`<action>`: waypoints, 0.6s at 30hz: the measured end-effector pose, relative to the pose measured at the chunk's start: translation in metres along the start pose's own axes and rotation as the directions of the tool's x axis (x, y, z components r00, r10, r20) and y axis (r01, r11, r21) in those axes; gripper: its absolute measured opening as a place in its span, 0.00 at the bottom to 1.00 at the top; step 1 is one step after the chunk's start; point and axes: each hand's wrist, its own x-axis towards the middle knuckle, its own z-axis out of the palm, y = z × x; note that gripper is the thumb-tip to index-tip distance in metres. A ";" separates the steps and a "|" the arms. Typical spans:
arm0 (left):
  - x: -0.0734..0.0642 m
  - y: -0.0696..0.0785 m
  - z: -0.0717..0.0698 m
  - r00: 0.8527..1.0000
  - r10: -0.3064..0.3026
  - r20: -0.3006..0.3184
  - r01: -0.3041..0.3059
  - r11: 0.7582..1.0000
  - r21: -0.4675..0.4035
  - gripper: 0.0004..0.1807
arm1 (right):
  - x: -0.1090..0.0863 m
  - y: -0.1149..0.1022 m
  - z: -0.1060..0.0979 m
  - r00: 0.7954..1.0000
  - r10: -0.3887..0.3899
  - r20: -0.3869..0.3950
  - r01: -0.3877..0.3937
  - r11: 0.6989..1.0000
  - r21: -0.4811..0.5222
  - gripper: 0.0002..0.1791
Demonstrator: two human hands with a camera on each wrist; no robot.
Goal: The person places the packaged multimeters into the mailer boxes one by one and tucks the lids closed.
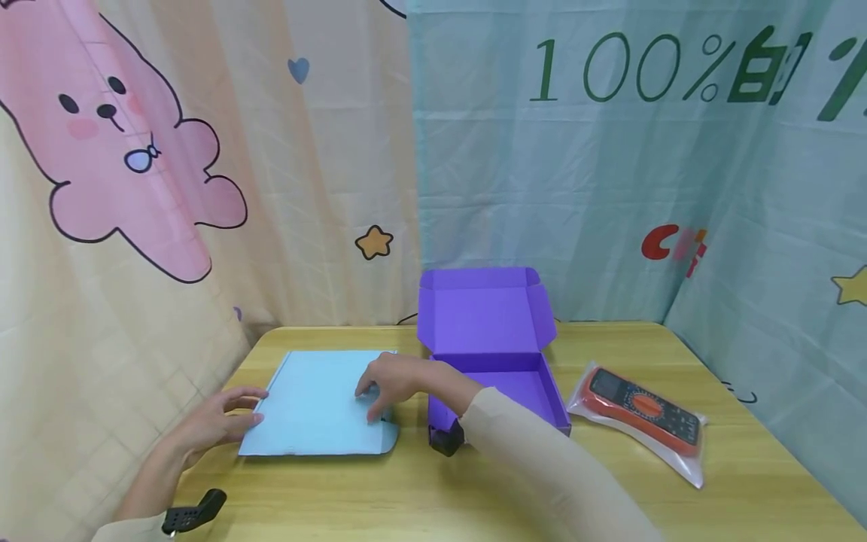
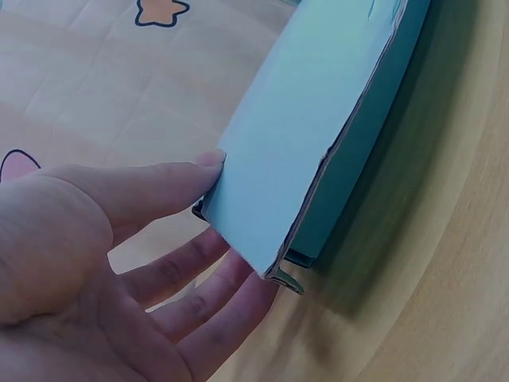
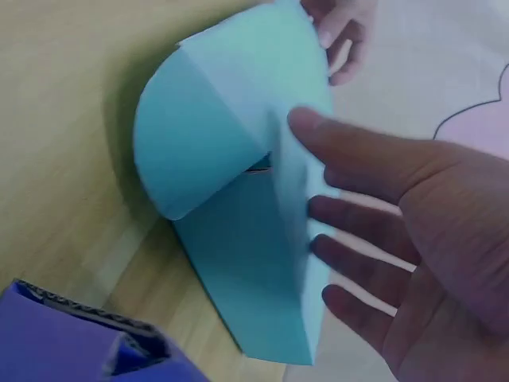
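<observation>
In the head view, a light blue cardboard box (image 1: 311, 403) lies flat at the left of the table, its top panel down and a side flap (image 3: 179, 135) sticking out at its right end. My left hand (image 1: 226, 414) holds the box's left end, the thumb (image 2: 171, 187) at the panel's edge and the other fingertips partly hidden behind it. Over the right end, my right hand (image 1: 396, 380) touches the panel with spread, slightly bent fingers (image 3: 362, 227); nothing is gripped between them. The panel beside these fingers is blurred.
A purple cardboard box (image 1: 484, 309) stands at the table's middle, its lid raised, partly behind my right forearm. At the right lies an orange and black multimeter (image 1: 643, 406) in a clear plastic bag. Printed curtains (image 1: 339, 150) enclose the wooden table (image 1: 339, 497).
</observation>
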 end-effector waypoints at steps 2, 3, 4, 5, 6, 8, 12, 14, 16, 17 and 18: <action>0.000 0.000 0.000 1.000 0.000 -0.007 0.000 1.000 0.005 0.29 | 0.002 0.001 0.003 1.000 -0.013 0.020 0.013 1.000 0.015 0.32; 0.001 0.000 0.000 1.000 0.001 -0.008 -0.001 1.000 0.010 0.29 | 0.003 0.002 0.005 0.999 -0.017 0.029 0.017 1.000 0.027 0.33; 0.001 -0.001 0.000 1.000 0.004 -0.009 -0.004 1.000 0.015 0.29 | 0.004 0.003 0.007 0.999 -0.022 0.035 0.021 0.999 0.037 0.35; 0.001 -0.002 0.000 1.000 0.008 -0.010 -0.007 1.000 0.018 0.30 | 0.004 0.004 0.009 0.999 -0.023 0.038 0.021 0.998 0.053 0.36; 0.001 -0.002 0.000 1.000 0.006 -0.017 -0.006 1.000 0.016 0.30 | 0.004 0.005 0.010 0.999 -0.021 0.044 0.018 0.998 0.066 0.36; 0.002 -0.005 0.000 1.000 0.009 -0.029 -0.009 1.000 0.011 0.32 | 0.005 0.008 0.013 0.999 -0.011 0.051 0.005 0.994 0.109 0.37; -0.001 -0.010 0.003 0.997 -0.011 -0.081 0.013 1.000 0.020 0.37 | 0.006 0.012 0.017 0.997 -0.006 0.075 -0.008 0.982 0.188 0.37; -0.002 -0.012 0.004 0.994 -0.020 -0.109 0.025 0.998 0.050 0.38 | 0.007 0.014 0.017 0.997 -0.006 0.083 -0.012 0.976 0.216 0.37; -0.003 -0.012 0.005 0.990 -0.043 -0.137 0.057 0.993 0.100 0.37 | 0.008 0.015 0.016 0.996 -0.008 0.086 -0.013 0.972 0.236 0.36; -0.003 -0.011 0.005 0.987 -0.053 -0.151 0.073 0.989 0.130 0.35 | 0.009 0.016 0.016 0.996 -0.008 0.086 -0.014 0.969 0.248 0.35; -0.004 -0.011 0.006 0.985 -0.065 -0.162 0.090 0.985 0.149 0.34 | 0.009 0.017 0.016 0.996 -0.006 0.085 -0.016 0.966 0.258 0.35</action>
